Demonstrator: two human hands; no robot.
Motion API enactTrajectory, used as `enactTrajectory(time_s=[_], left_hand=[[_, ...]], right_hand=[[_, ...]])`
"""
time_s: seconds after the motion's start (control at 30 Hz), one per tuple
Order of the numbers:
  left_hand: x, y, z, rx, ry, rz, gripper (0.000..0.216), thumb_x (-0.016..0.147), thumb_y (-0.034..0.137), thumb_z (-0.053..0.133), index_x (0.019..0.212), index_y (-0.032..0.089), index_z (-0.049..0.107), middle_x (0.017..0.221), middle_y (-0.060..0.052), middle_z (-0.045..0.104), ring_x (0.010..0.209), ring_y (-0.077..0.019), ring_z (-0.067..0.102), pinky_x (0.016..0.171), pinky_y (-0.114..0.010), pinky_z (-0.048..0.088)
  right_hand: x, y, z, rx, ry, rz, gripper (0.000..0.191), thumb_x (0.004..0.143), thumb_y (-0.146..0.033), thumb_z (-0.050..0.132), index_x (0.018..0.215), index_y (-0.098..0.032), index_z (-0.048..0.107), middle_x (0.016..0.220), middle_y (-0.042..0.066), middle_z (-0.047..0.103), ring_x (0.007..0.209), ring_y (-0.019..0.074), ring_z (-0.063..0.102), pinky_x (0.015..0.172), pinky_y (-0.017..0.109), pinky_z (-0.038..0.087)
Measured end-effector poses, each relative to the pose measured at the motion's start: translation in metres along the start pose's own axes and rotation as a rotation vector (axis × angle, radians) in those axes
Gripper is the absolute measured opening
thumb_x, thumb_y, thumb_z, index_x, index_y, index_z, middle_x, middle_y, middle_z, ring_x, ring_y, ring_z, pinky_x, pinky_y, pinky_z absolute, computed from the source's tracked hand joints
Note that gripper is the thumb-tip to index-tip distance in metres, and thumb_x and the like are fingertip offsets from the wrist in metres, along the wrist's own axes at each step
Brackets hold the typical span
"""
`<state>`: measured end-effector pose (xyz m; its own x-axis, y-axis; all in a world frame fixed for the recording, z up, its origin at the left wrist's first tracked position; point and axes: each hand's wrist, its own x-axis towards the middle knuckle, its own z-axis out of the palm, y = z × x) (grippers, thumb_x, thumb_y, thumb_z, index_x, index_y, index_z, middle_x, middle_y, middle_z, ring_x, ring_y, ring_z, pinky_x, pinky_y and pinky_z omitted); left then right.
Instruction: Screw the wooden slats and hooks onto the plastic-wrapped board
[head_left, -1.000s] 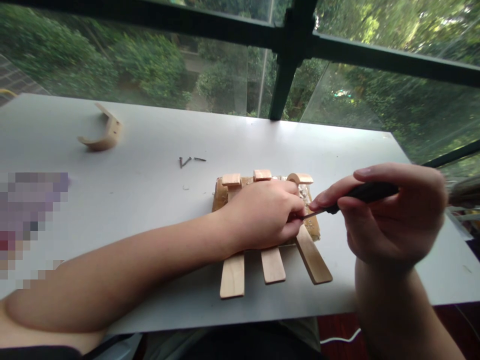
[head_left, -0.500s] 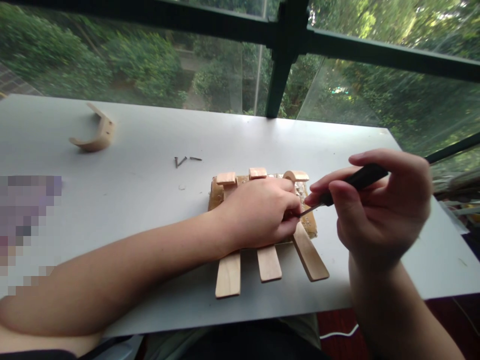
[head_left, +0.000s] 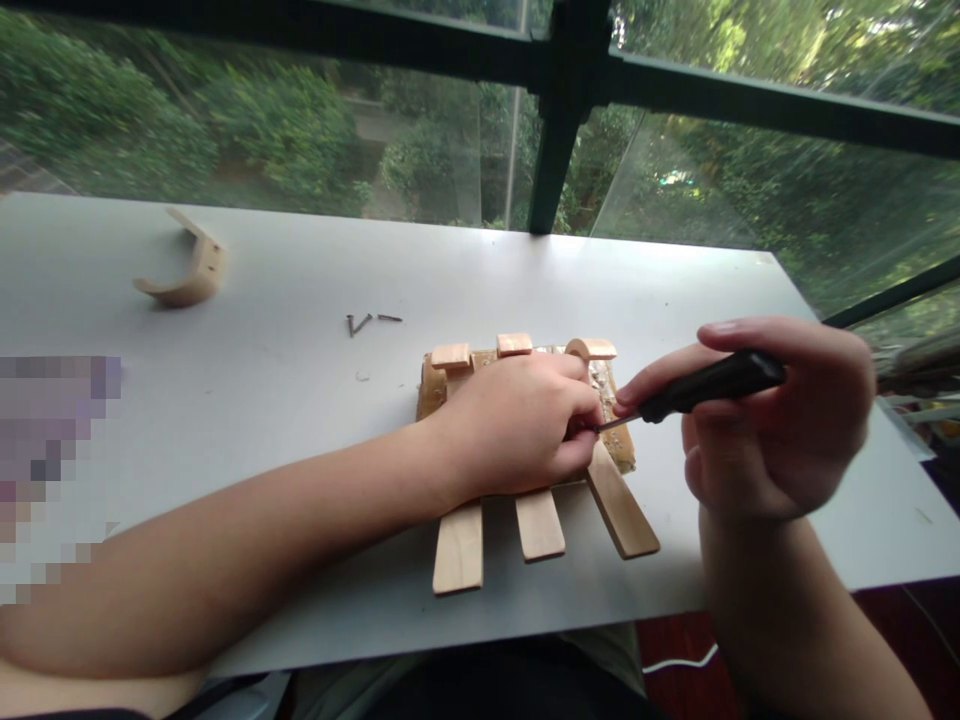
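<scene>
My right hand [head_left: 787,430] is closed around the black handle of a screwdriver [head_left: 712,385], whose thin shaft points left and down. Its tip meets the fingertips of my left hand [head_left: 529,415], which are pinched together; what they hold is hidden. That hand lies over a brown, tape-wrapped block [head_left: 622,450]. Three flat wooden strips with curved upper ends cross the block: a left strip [head_left: 459,555], a middle strip [head_left: 540,530] and a slanted right strip [head_left: 624,510]. The right strip passes under my left fingers.
Several screws [head_left: 362,325] lie on the white table [head_left: 300,350] beyond my left forearm. A bent wooden piece [head_left: 199,275] with two holes stands at the far left. Behind the table is a window with a dark frame [head_left: 551,150]. A blurred-out patch covers the left edge.
My right hand has turned around the screwdriver and shifted slightly down and right; the handle is closer to level. My left hand stays in place on the block.
</scene>
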<state>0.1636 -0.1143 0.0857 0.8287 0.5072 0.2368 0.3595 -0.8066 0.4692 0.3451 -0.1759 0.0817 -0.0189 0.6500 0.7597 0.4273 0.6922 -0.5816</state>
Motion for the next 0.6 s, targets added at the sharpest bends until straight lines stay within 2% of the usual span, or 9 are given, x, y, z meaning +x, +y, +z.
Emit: enactTrajectory(time_s=[0.1,0.17,0.27,0.4,0.5,0.53,0.6], left_hand=[[0.0,0.0,0.0,-0.008,-0.002,-0.002,0.016,0.083,0.024,0.059,0.087,0.022,0.074,0.088,-0.002,0.065,0.081,-0.0164,0.061,0.072,-0.029,0.048],[0.0,0.0,0.0,-0.006,-0.005,-0.01,0.016,0.082,0.024,0.059,0.085,0.022,0.074,0.087,-0.002,0.065,0.081,-0.0166,0.061,0.072,-0.03,0.048],[0.0,0.0,0.0,-0.003,-0.008,-0.013,0.015,0.082,0.024,0.059,0.085,0.022,0.074,0.087,-0.002,0.065,0.081,-0.0167,0.061,0.072,-0.03,0.048],[0.0,0.0,0.0,-0.014,-0.017,-0.009,0.015,0.083,0.024,0.058,0.085,0.022,0.073,0.089,-0.001,0.065,0.082,-0.0164,0.06,0.073,-0.03,0.048],[0.0,0.001,0.0,-0.028,-0.019,-0.012,0.015,0.083,0.023,0.059,0.084,0.022,0.073,0.089,-0.002,0.065,0.084,-0.0166,0.061,0.074,-0.029,0.048],[0.0,0.001,0.0,-0.031,-0.019,-0.012,0.015,0.083,0.023,0.059,0.084,0.022,0.073,0.09,-0.002,0.065,0.084,-0.0166,0.061,0.074,-0.029,0.048],[0.0,0.001,0.0,-0.031,-0.017,-0.011,0.015,0.083,0.023,0.058,0.083,0.022,0.073,0.09,-0.002,0.065,0.084,-0.0166,0.061,0.074,-0.029,0.048]], right_hand=[[0.001,0.008,0.003,0.136,0.084,-0.058,0.041,0.075,-0.017,0.065,0.115,-0.027,0.058,0.081,0.005,0.063,0.059,0.0256,0.069,0.043,0.039,0.052],[0.001,0.011,0.005,0.131,0.085,-0.075,0.044,0.074,-0.016,0.068,0.114,-0.03,0.056,0.071,0.001,0.064,0.056,0.0251,0.068,0.043,0.039,0.052],[0.0,0.013,0.007,0.076,0.096,-0.042,0.042,0.075,-0.019,0.069,0.111,-0.033,0.053,0.066,-0.001,0.065,0.056,0.0248,0.067,0.042,0.038,0.052],[0.002,0.01,0.01,0.087,0.172,-0.091,0.036,0.073,-0.019,0.071,0.104,-0.029,0.056,0.062,-0.002,0.063,0.051,0.0215,0.065,0.037,0.033,0.049],[0.006,0.005,0.01,0.116,0.138,-0.136,0.032,0.069,-0.016,0.074,0.098,-0.022,0.062,0.069,0.002,0.068,0.053,0.0212,0.067,0.035,0.031,0.048],[0.007,0.005,0.01,0.102,0.133,-0.12,0.032,0.07,-0.014,0.072,0.101,-0.021,0.063,0.076,0.005,0.07,0.057,0.0219,0.069,0.035,0.031,0.049],[0.007,0.005,0.009,0.076,0.161,-0.171,0.047,0.071,-0.01,0.068,0.115,-0.022,0.061,0.088,0.007,0.073,0.066,0.0236,0.072,0.037,0.031,0.052]])
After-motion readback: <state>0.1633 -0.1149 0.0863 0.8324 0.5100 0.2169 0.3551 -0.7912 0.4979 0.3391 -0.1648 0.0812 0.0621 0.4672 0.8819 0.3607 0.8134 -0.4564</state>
